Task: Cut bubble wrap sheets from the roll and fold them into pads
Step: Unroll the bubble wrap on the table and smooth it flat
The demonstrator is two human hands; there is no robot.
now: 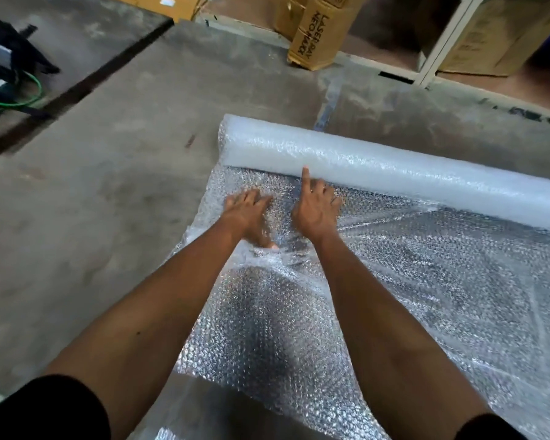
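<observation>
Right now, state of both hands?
Left hand: open, fingers flat, pressing on the unrolled bubble wrap sheet.
Right hand: holds nothing, index finger out touching the roll, other fingers curled on the sheet.

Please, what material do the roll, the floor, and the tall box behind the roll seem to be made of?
The roll: clear plastic bubble film, glossy, seen by its small air pockets and highlights. The floor: probably bare concrete, matte grey with stains. The tall box: brown corrugated cardboard, apparently, dull, with printed black letters and creased edges.
</observation>
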